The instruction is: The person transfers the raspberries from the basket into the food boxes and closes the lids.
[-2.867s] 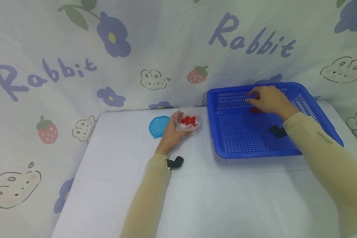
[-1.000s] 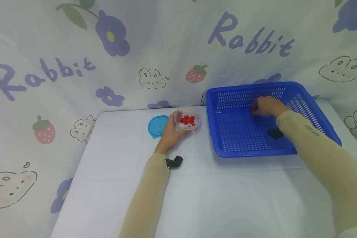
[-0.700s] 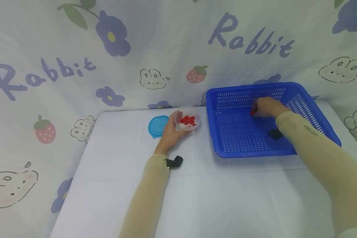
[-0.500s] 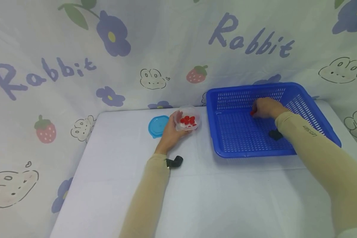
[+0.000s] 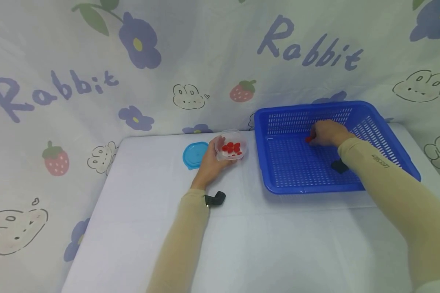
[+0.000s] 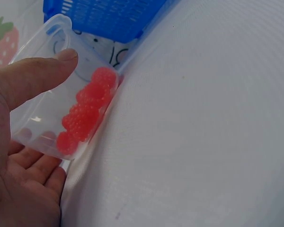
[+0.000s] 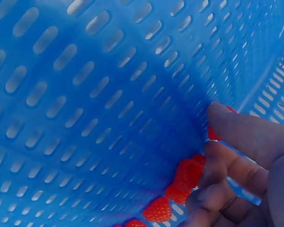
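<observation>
My left hand [image 5: 213,160] holds a clear plastic tub [image 5: 221,154] tilted on the white table, thumb on its rim side and the other fingers beneath. Inside, several red raspberries [image 6: 83,113] lie heaped along the lower wall. My right hand [image 5: 328,132] reaches down into a blue slotted basket [image 5: 297,167]. In the right wrist view its thumb and index finger pinch a raspberry [image 7: 212,134], mostly hidden by them. More raspberries [image 7: 157,209] lie in a row just below those fingers, at the basket's bottom. The remaining right fingers are curled.
A light-blue round lid [image 5: 194,154] lies flat on the table, just left of my left hand. The basket's raised walls surround my right hand. Behind the table hangs a printed curtain [image 5: 205,49]. A black wrist mount [image 5: 215,198] sticks out from my left wrist.
My right hand has gone from above the basket, fingers apart, down to the raspberries at its back, and now pinches one. My left hand and the tub stay in place.
</observation>
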Demonstrator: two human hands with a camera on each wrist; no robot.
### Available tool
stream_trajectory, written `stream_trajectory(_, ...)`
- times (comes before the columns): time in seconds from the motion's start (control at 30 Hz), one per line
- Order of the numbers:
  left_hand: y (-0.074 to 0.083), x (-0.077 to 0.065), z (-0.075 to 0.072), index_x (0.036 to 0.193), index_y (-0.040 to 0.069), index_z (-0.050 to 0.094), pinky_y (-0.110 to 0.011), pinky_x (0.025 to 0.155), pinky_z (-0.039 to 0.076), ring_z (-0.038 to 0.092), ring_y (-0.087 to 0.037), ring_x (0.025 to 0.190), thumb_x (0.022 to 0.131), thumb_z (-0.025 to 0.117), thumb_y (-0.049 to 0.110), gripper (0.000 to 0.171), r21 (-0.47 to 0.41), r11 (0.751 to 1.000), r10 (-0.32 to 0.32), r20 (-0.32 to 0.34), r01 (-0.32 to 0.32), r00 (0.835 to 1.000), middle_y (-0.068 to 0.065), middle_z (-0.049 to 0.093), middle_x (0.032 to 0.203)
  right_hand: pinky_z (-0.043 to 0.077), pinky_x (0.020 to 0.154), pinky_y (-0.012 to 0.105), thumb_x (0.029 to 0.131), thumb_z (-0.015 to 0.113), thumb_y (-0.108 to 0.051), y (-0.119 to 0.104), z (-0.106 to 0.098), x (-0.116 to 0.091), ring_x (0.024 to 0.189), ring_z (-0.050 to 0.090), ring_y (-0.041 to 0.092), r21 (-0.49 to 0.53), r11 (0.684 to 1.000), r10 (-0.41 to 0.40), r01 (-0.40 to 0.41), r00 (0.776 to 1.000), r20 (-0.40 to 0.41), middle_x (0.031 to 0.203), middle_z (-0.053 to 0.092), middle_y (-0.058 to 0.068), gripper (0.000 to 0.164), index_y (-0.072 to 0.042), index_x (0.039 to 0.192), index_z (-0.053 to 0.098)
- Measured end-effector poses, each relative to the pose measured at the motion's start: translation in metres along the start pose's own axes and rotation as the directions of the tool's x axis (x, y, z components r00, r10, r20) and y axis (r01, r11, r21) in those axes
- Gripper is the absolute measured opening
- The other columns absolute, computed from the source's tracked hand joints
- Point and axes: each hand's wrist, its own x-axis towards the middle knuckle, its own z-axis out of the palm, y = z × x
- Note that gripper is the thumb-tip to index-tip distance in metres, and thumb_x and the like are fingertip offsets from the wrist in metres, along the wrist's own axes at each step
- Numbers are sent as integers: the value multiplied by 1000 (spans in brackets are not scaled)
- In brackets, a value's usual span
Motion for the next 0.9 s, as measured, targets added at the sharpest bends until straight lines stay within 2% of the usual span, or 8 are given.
stream_trajectory(0.2, 0, 0, 0, 143, 24, 26, -42, 108, 28, 30, -7, 132, 73, 79, 32, 88, -4, 1000, 7, -1, -7, 1000, 11, 39, 142, 47, 76, 52, 78, 71, -21, -3, 0, 1, 85, 60, 32, 5, 999, -44, 45, 999, -15, 92, 65, 13, 27, -3, 96, 66)
stream_trajectory(0.43, 0, 0, 0, 143, 24, 26, -41, 108, 26, 30, -5, 132, 73, 79, 32, 89, 0, 1000, 1, -2, -1, 1000, 11, 39, 142, 47, 75, 53, 80, 70, -25, -3, 0, 2, 85, 60, 34, -3, 999, -51, 51, 999, -13, 92, 65, 14, 27, -4, 96, 66)
stream_trajectory(0.77, -4, 1, 0, 143, 26, 25, -43, 107, 28, 30, -5, 132, 72, 79, 37, 90, 3, 1000, 8, -2, -8, 1000, 11, 39, 142, 47, 75, 52, 83, 67, -28, -12, -11, 2, 88, 60, 36, 13, 997, -71, 73, 992, -102, 97, 66, 16, 26, -7, 99, 67)
stream_trajectory(0.9, -4, 1, 0, 144, 26, 25, -43, 107, 28, 30, -6, 132, 72, 78, 38, 90, 7, 1000, 5, 1, -5, 1000, 12, 38, 143, 47, 73, 50, 84, 65, -29, -16, -17, -2, 82, 61, 32, 22, 996, -84, 88, 988, -129, 92, 67, 13, 28, -6, 100, 67)
